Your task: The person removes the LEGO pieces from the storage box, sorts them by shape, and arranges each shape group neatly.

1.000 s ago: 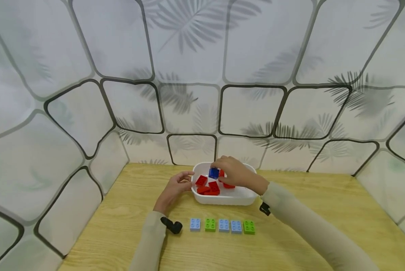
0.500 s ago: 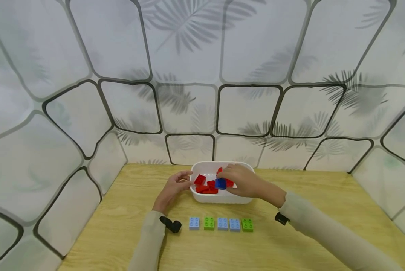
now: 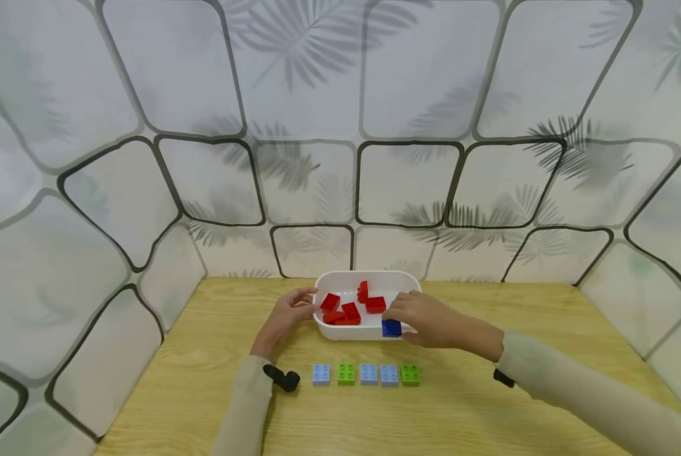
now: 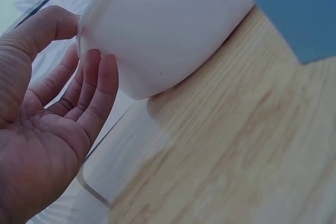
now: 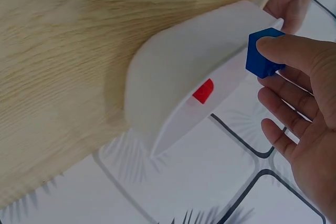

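My right hand [image 3: 431,320] pinches a dark blue toy brick [image 3: 391,328] between thumb and fingers, over the front rim of a white plastic tub [image 3: 340,333]. The right wrist view shows the thumb pressed on the blue brick [image 5: 262,56], its studs turned towards the fingers. At the tub's left end my left hand [image 3: 285,316] holds the rim and wall with bent fingers; thumb and fingertips touch the white wall [image 4: 157,30] in the left wrist view. Several red bricks [image 3: 350,311] lie inside the tub.
Before the tub, a row on the wooden table [image 3: 340,421] has light blue bricks [image 3: 320,375] and green bricks [image 3: 346,374], studs up. A patterned wall [image 3: 311,253] stands close behind the tub. One light blue brick [image 4: 304,14] looms large in the left wrist view.
My right hand has carried the blue brick from inside the tub, towards the right and nearer to me, to its front rim. My left hand stays at the tub's left end.
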The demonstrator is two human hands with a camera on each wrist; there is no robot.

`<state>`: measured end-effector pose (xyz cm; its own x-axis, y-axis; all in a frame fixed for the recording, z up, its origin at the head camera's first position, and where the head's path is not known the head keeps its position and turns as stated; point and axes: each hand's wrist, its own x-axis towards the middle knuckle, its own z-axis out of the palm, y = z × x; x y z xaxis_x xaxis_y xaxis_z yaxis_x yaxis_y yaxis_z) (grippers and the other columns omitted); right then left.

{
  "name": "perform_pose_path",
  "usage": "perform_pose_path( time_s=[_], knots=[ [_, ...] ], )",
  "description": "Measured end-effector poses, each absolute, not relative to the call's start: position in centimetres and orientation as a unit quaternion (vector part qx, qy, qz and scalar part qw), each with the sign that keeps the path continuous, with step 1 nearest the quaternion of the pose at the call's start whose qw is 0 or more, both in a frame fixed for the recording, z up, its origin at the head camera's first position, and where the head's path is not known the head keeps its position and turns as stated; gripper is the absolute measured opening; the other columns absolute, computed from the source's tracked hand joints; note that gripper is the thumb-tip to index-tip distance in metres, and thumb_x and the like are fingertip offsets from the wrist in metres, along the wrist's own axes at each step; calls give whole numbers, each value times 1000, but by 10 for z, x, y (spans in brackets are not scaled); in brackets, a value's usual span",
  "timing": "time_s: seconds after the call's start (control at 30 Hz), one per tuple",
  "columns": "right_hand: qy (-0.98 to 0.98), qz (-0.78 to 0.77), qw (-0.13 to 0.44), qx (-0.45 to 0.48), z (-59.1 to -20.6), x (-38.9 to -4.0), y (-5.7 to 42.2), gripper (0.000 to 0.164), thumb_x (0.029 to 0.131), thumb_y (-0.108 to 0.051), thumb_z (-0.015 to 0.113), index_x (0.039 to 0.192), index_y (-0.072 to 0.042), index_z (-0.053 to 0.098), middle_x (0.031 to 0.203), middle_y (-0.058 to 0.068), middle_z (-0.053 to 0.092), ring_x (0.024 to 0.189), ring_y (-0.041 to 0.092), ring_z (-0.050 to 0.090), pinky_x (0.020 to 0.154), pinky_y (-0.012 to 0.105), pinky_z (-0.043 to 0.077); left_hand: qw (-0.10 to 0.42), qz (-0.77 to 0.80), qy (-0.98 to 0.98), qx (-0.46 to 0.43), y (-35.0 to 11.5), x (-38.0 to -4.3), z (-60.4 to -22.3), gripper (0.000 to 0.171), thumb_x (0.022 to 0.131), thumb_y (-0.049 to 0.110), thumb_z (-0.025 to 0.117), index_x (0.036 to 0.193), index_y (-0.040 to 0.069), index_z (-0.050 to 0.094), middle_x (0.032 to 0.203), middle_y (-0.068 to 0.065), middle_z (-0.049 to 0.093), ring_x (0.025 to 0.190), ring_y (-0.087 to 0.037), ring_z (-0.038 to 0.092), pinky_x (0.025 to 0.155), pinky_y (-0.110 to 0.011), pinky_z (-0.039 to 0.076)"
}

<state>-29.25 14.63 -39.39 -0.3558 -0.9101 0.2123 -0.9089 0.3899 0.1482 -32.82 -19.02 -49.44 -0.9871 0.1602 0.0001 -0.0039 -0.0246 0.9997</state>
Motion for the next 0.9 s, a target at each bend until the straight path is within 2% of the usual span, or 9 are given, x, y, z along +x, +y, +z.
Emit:
perform_pose_path(
  time_s=[0.13, 0.3, 0.63, 0.9],
  knots=[
    [-820, -18, 128, 558, -396, -288, 156, 38, 79, -17, 88, 112, -11, 70, 102, 0, 71, 95, 17, 62, 79, 34, 54, 57, 714, 695, 60, -190, -327, -494, 47, 93, -2, 63, 139, -4, 54, 106, -6, 55, 92, -15, 62, 81, -25, 59],
    [-822, -39, 111, 557, -399, -283, 166, 39, 78, -17, 89, 111, -13, 69, 101, -2, 70, 95, 17, 62, 80, 33, 54, 63, 716, 693, 57, -190, -328, -494, 48, 93, -2, 63, 140, -3, 53, 106, -6, 54, 93, -15, 62, 82, -25, 59],
    [-841, -53, 43, 537, -407, -279, 180, 38, 79, -15, 87, 112, -14, 68, 100, -3, 69, 94, 14, 59, 82, 35, 53, 61, 712, 697, 54, -191, -329, -493, 47, 94, -3, 62, 140, -4, 53, 107, -8, 54, 93, -14, 61, 81, -23, 58],
    [-844, -61, 32, 531, -415, -277, 193, 39, 76, -15, 89, 109, -16, 68, 102, -4, 69, 95, 14, 61, 80, 35, 52, 62, 716, 694, 50, -190, -329, -494, 45, 94, -4, 62, 138, -3, 54, 106, -7, 54, 93, -16, 61, 82, -24, 58]
  ],
)
